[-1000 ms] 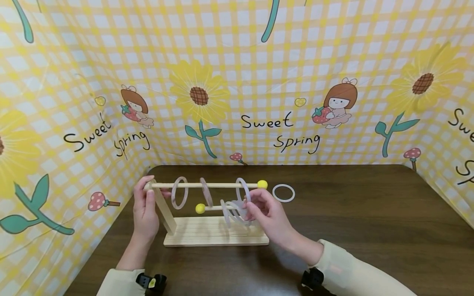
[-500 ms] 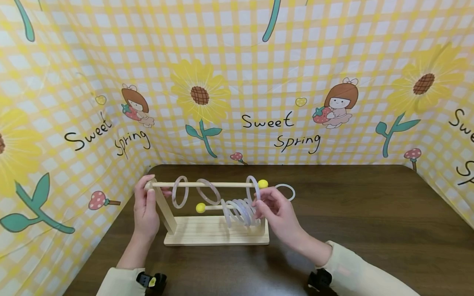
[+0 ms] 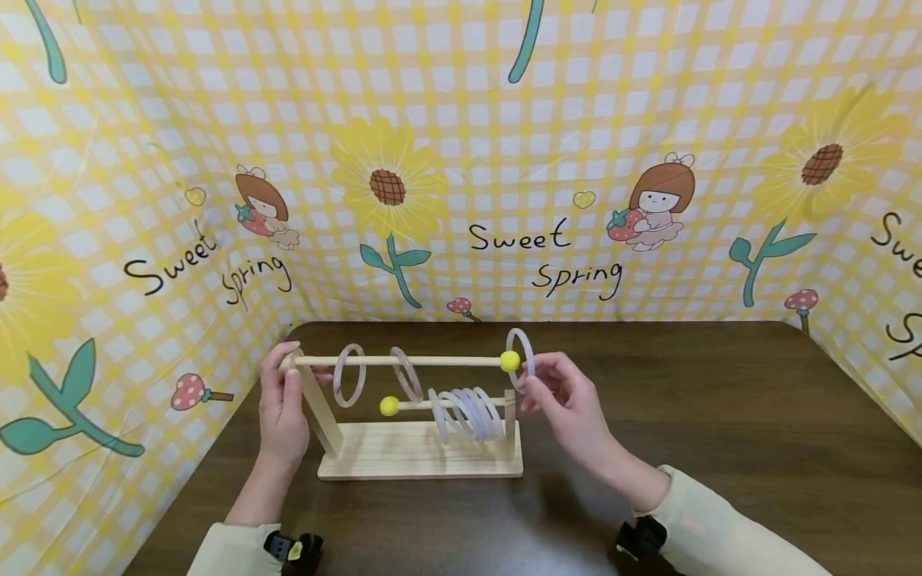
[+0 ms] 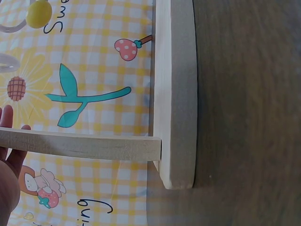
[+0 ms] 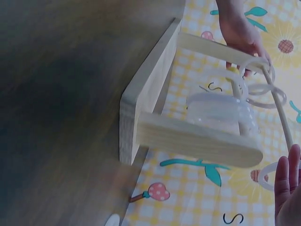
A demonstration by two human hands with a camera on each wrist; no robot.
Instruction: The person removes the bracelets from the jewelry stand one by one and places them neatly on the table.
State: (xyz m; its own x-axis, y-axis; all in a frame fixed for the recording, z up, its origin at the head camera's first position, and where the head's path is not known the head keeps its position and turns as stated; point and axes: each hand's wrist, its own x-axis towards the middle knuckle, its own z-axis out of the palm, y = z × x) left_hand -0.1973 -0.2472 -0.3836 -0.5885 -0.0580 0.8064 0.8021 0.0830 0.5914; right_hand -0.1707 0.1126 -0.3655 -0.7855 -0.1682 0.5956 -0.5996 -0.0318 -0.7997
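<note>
My left hand [image 3: 283, 408] grips the top of the tall left upright [image 3: 321, 408] of a wooden bangle stand [image 3: 418, 452], thumb in front and fingers behind. My right hand [image 3: 572, 408] pinches a pale lilac bangle [image 3: 529, 352] at the right end of the upper rod [image 3: 446, 362]. In the head view the yellow ball [image 3: 510, 361] on that rod's tip overlaps the bangle's left side. Two pinkish bangles hang on the upper rod, one [image 3: 338, 386] near the upright and one [image 3: 405, 376] mid-rod. Several pale bangles [image 3: 468, 416] hang together on the lower rod.
Another yellow ball [image 3: 389, 406] caps the left end of the lower rod, whose short upright [image 3: 510, 432] stands at the right. The dark wooden table [image 3: 720, 416] meets a checked cloth backdrop [image 3: 461, 160]. A white edge [image 5: 113, 220] shows on the table in the right wrist view.
My right hand has moved right along the upper rod with its bangle, from left of the yellow ball to the ball itself. The mid-rod bangle has swung. My left hand stays in place.
</note>
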